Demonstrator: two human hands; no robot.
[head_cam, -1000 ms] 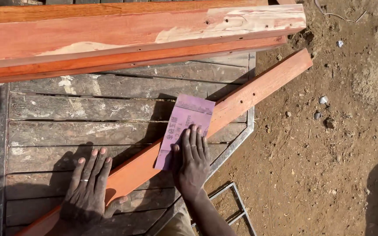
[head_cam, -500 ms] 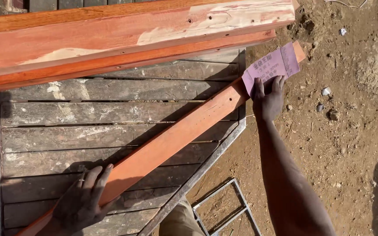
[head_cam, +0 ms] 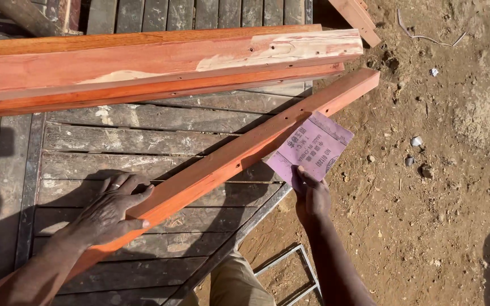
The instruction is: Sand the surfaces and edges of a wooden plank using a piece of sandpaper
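Batten (head_cam: 222, 164): long reddish wood strip, lying diagonally across the plank bench (head_cam: 143, 141); its far end overhangs the dirt (head_cam: 443, 187).
Left hand (head_cam: 112, 212): fingers spread, palm pressed flat on the batten's near part — pinning it down.
Right hand (head_cam: 312, 195): fingertips pinching the lower edge of the sandpaper (head_cam: 312, 148); the sheet lies against the batten's side face.
Sandpaper: 1 pink sheet, printed back facing up; judged thin, light and floppy — it will buckle unless backed by flat fingers.
Batten handling: judged stiff and moderately light; its smooth face may slide on the bench, so hold it from above near mid-length, clear of the small holes along the top.
Beams (head_cam: 160, 62): 2 or 3 heavier reddish timbers stacked behind, well apart from both hands.
Frame (head_cam: 290, 263): thin metal outline on the dirt near the knee.
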